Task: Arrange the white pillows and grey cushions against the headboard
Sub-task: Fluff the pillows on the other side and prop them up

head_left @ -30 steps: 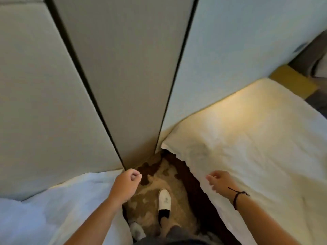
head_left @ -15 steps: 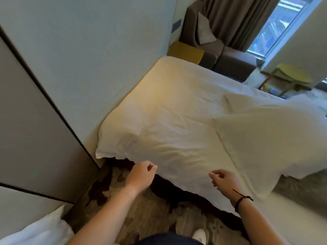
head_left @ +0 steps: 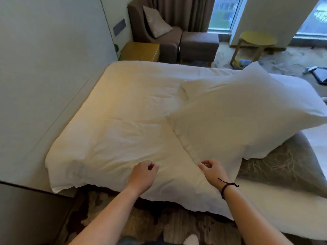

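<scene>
A smooth, pale padded headboard (head_left: 44, 76) fills the left side, its flat panel meeting the bed along a straight seam. Against it lies the bed's soft white cover (head_left: 123, 124), creased and slightly puffy, its near edge hanging over the patterned brown carpet (head_left: 159, 225). The left hand (head_left: 143, 174) hovers above that near edge with fingers loosely curled and nothing between them. Just to its right, the right hand (head_left: 212, 169), a dark cord bracelet (head_left: 227, 186) at its wrist, is likewise loosely curled at the near corner of a large plump white pillow (head_left: 238, 117); whether it pinches the fabric cannot be told. The pillow lies flat mid-bed, well apart from the headboard, overlapping a second white pillow (head_left: 192, 87) behind it and a grey cushion (head_left: 283, 167) with a branching pattern to the right. Beyond stand a brown upholstered armchair (head_left: 141, 20) and a round yellow side table (head_left: 256, 39).
</scene>
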Motion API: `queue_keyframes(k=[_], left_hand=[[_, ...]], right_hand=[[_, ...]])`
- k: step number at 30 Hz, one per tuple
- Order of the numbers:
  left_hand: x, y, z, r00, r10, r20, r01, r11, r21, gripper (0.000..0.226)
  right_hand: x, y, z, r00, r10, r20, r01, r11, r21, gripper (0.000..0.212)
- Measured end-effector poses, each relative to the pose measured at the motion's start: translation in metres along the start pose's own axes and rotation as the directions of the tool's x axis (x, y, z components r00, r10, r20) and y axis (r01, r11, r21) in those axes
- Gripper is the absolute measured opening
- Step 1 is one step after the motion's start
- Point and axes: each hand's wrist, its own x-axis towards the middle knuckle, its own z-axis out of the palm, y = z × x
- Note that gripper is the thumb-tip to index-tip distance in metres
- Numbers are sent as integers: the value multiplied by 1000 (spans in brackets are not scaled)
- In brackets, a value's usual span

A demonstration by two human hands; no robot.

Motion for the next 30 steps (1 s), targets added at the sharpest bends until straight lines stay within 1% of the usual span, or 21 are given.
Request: queue_keyframes(k=[4, 8, 11, 14, 17, 19, 22, 25, 28, 30], left_hand=[[31, 26, 16, 1000, 3, 2, -3, 1000, 4, 31], [80, 50, 29, 999, 23, 30, -22, 999, -31, 28], [118, 75, 41, 994, 58, 91, -53, 997, -60, 21], [161, 107, 54, 985, 106, 137, -97, 993, -72, 14], [199, 133, 63, 979, 149, 139, -140, 988, -71, 10], [218, 145, 67, 980, 146, 134, -137, 988, -77, 12], [246, 157, 72, 983, 140, 119, -134, 989, -56, 20], [276, 164, 80, 989, 112, 93, -109, 993, -40, 25], [307, 171, 93, 996, 68, 58, -67, 998, -15, 26], [332, 178, 105, 997, 65, 41, -66, 998, 12, 28]], right_hand=[[39, 2, -14, 1000, 5, -7, -5, 1000, 10, 28], [69, 2, -23, 997, 72, -30, -71, 997, 23, 32], [77, -2, -42, 992, 121, -46, -123, 992, -36, 37], [97, -11, -70, 991, 97, -88, -110, 982, -152, 39], [128, -29, -97, 989, 17, -149, -61, 952, -301, 40], [150, -44, -109, 988, -36, -153, -22, 933, -360, 40], [193, -68, -122, 990, -116, -80, 68, 888, -455, 39], [257, -88, -130, 971, -238, 0, 198, 808, -555, 39], [338, -105, -131, 934, -350, 79, 313, 689, -654, 42], [391, -110, -131, 922, -358, 147, 347, 596, -724, 52]])
